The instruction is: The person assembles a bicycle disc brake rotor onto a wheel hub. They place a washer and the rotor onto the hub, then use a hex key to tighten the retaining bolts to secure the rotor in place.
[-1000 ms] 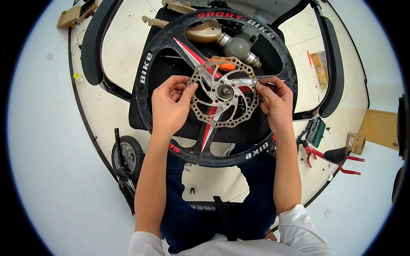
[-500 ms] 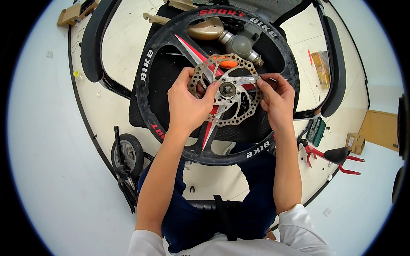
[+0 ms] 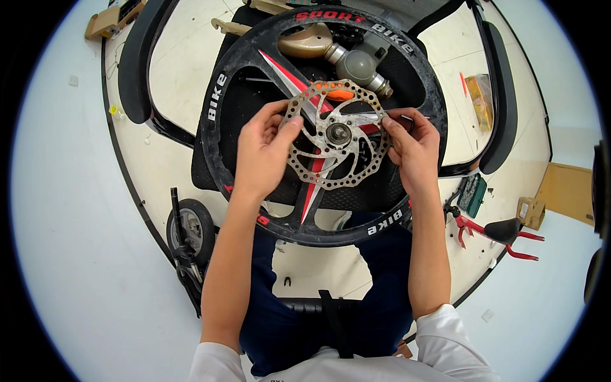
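A perforated metal brake rotor (image 3: 328, 148) lies over the hub (image 3: 338, 133) of a black three-spoke bicycle wheel (image 3: 220, 137) with red and white accents. My left hand (image 3: 262, 153) pinches the rotor's left edge, thumb on top of the rim and fingers curled beside it. At the opposite edge, my right hand (image 3: 415, 149) is closed on the rim between thumb and forefinger; its other fingers are partly hidden. The wheel rests flat on a black chair seat (image 3: 254, 102), its near side above my thighs.
Beyond the hub, a tan and grey jointed metal part (image 3: 356, 67) and an orange item (image 3: 339, 95) show through the wheel. Chair armrests (image 3: 135, 70) rise at both sides. A small wheel (image 3: 194, 230) stands on the floor at left, a red frame (image 3: 471, 226) at right.
My left thumb has slid outward from near the hub to the rotor's left rim, and the left hand has shifted left. My right hand stays at the right edge.
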`<state>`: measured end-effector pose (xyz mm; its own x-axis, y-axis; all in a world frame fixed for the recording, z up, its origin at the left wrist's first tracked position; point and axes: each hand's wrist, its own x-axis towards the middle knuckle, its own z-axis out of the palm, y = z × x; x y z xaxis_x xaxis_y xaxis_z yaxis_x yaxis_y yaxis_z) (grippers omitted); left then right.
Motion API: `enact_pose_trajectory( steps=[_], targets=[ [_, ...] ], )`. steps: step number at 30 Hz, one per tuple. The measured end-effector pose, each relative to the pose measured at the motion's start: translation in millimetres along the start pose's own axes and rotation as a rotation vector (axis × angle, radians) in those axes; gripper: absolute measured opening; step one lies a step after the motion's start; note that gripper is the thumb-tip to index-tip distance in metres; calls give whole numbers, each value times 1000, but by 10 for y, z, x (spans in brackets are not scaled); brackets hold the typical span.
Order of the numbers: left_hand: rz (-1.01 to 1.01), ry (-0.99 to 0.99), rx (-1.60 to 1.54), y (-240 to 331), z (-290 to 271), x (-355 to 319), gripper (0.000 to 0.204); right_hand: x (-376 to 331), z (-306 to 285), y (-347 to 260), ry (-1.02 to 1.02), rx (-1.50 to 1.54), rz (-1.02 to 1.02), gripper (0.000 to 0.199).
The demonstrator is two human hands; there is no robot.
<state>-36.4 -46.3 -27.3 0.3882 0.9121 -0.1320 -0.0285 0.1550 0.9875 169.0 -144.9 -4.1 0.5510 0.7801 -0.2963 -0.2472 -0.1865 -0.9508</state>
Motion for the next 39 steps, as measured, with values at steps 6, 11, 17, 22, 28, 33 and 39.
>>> enact_pose_trajectory(
  steps=[6,11,17,22,28,33,39],
  targets=[
    [-69,-33,118,29,-234,-63,20,5,3,12,-1,20,-16,10],
    [28,9,198,9,-208,13,15,-5,90,6,50,-23,-61,13],
    [14,-8,165,13,-205,16,15,18,35,1,21,-15,3,15],
    [2,-18,183,28,-217,-19,14,19,-3,-5,-15,-19,32,15],
    [-10,-41,137,22,-217,-8,14,44,-50,0,-17,-40,30,13],
    [42,-12,152,16,-172,89,16,40,-140,24,-59,-20,41,8],
    [68,1,170,-10,-144,166,18,-35,-103,-51,-45,-75,109,7]
  ],
)
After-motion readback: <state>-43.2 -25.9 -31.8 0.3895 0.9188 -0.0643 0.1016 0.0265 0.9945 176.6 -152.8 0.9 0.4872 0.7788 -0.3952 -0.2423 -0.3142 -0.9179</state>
